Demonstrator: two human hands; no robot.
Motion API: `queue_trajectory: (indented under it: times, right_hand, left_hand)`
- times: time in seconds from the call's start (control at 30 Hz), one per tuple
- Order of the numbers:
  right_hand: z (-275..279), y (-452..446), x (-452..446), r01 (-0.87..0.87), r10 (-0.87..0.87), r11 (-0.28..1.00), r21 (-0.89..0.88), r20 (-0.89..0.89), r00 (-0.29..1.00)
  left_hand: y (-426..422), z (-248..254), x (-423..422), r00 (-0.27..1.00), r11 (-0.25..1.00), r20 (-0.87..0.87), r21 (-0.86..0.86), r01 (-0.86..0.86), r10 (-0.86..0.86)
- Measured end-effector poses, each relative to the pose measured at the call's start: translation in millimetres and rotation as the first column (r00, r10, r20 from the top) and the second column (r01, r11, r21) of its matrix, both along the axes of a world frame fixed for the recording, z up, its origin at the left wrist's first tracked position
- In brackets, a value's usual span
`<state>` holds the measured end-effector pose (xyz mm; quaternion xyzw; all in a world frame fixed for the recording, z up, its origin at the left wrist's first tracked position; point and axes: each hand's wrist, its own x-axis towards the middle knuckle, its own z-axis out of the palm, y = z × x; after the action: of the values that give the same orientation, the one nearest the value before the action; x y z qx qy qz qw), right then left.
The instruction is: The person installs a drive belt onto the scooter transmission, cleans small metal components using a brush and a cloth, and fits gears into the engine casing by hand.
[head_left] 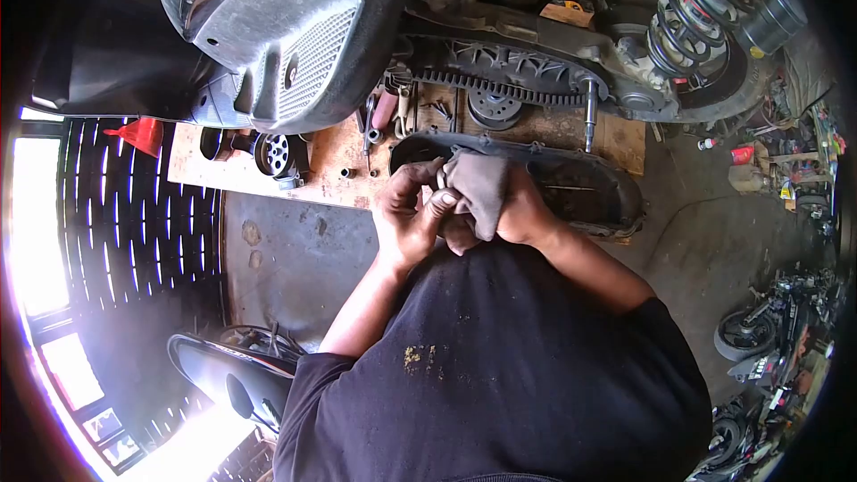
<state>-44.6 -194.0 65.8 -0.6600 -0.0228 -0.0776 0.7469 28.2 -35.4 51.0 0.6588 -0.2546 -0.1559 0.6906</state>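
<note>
Both hands meet in front of the chest, over the near edge of a long dark engine cover (585,187). My left hand (411,214) has its fingers curled around a small ring-like metal part (441,180). A grey cloth (480,186) is bunched in my right hand (518,214) and presses against that part. The cloth hides most of the right fingers. Behind the hands, the cover lies with its hollow side up on a wooden board (625,145).
A scooter's body panel (295,45) hangs over the upper left. Above the board are a toothed belt (500,78) and a coil spring (696,18). A socket tool (590,116) stands by the cover. Small parts, a round pulley (493,105) and a red funnel (141,135) lie further left.
</note>
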Motion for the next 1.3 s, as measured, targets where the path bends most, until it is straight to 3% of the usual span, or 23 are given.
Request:
queue_trajectory:
  times: [0.03, 0.1, 0.2, 0.27, 0.3, 0.33, 0.37, 0.43, 0.47, 0.5, 0.57, 0.6, 0.67, 0.7, 0.77, 0.83, 0.9, 0.97, 1.03, 1.1, 1.17, 1.2, 1.3]
  right_hand:
    - [-2, 0, -3, -0.017, 0.026, 0.994, 0.108, -0.084, 0.996]
    - [-14, 9, 1, 0.263, -0.192, 0.933, -0.245, 0.277, 0.941]
    - [-7, 1, 4, 0.294, -0.073, 0.704, -0.646, 0.346, 0.936]
    - [-7, 4, 5, 0.259, -0.096, 0.681, -0.685, 0.267, 0.959]
    - [-10, 6, 8, 0.366, -0.165, 0.641, -0.675, 0.345, 0.924]
    - [-10, 9, 11, 0.468, -0.228, 0.593, -0.655, 0.42, 0.878]
    - [-6, 9, 11, 0.443, -0.265, 0.647, -0.621, 0.362, 0.894]
    - [-63, 6, 18, 0.418, -0.386, 0.903, -0.104, 0.234, 0.892]
    - [-58, 4, 12, 0.298, -0.3, 0.941, 0.161, -0.012, 0.954]
    - [-55, 1, 19, 0.235, -0.244, 0.96, 0.153, 0.036, 0.969]
    - [-39, 0, 13, 0.297, -0.284, 0.95, -0.095, 0.127, 0.95]
    - [-32, 14, 7, 0.298, -0.321, 0.934, 0.196, 0.098, 0.942]
    - [-24, 14, 7, 0.199, -0.209, 0.94, 0.277, 0.005, 0.978]
    - [-20, 14, 9, 0.208, -0.2, 0.957, 0.2, -0.06, 0.978]
    - [-14, 15, 9, 0.193, -0.171, 0.946, 0.261, -0.104, 0.98]
    - [-11, 13, 7, 0.184, -0.144, 0.929, 0.32, -0.147, 0.979]
    - [-10, 9, 6, 0.105, -0.001, 0.877, 0.468, -0.216, 0.976]
    - [-18, 7, 9, 0.104, -0.005, 0.844, 0.526, -0.185, 0.983]
    - [-16, 4, 10, 0.157, -0.082, 0.932, 0.326, -0.234, 0.969]
    - [-17, 6, 9, 0.248, -0.164, 0.911, 0.33, -0.263, 0.951]
    - [-32, 1, 8, 0.212, -0.2, 0.976, 0.057, -0.166, 0.966]
    - [-33, 2, 7, 0.212, -0.201, 0.976, 0.056, -0.167, 0.965]
    - [-36, 5, 4, 0.212, -0.134, 0.864, 0.457, -0.197, 0.971]
  left_hand:
    - [1, 5, -4, 0.984, 0.999, -0.179, -0.033, 0.01, -0.016]
    - [3, 2, -1, 0.955, 0.999, -0.296, -0.036, 0.002, -0.012]
    - [6, -9, 5, 0.938, 1.0, -0.347, 0.008, -0.013, 0.015]
    - [8, -11, 8, 0.902, 1.0, -0.432, 0.018, -0.02, 0.026]
    - [6, -13, 9, 0.895, 0.998, -0.445, -0.036, -0.057, 0.035]
    - [5, -14, 9, 0.887, 0.992, -0.46, -0.089, -0.095, 0.044]
    - [5, -13, 10, 0.842, 0.965, -0.536, -0.245, -0.097, -0.052]
    - [-3, -3, 10, 0.849, 0.914, -0.517, -0.387, -0.121, -0.106]
    - [-2, -5, 11, 0.855, 0.898, -0.496, -0.431, -0.093, -0.15]
    - [-1, -7, 10, 0.901, 0.918, -0.415, -0.392, -0.055, -0.123]
    - [-3, -4, 6, 0.951, 0.947, -0.293, -0.322, -0.005, -0.095]
    - [-6, -5, 2, 0.96, 0.943, -0.266, -0.333, -0.012, -0.082]
    - [-8, -11, 0, 0.991, 0.952, -0.131, -0.304, -0.013, -0.028]
    - [-9, -16, 4, 0.991, 0.952, -0.132, -0.305, -0.014, -0.028]
    - [-9, -23, 13, 0.961, 0.987, 0.266, -0.155, -0.032, 0.073]
    - [-5, -17, 12, 0.959, 0.994, 0.277, -0.108, -0.024, 0.053]
    - [-4, -4, 10, 0.946, 0.999, 0.323, 0.022, -0.027, 0.019]
    - [-2, 2, 9, 0.902, 0.994, 0.432, 0.099, -0.056, 0.008]
    - [-1, 0, 7, 0.895, 0.987, 0.445, 0.123, -0.102, 0.037]
    - [2, 3, 12, 0.885, 0.978, 0.466, 0.17, -0.121, 0.028]
    - [4, 2, 19, 0.736, 0.966, 0.676, 0.22, -0.138, -0.049]
    - [4, 1, 18, 0.736, 0.966, 0.675, 0.219, -0.138, -0.048]
    - [4, -3, 12, 0.895, 0.962, 0.444, 0.224, -0.157, 0.043]
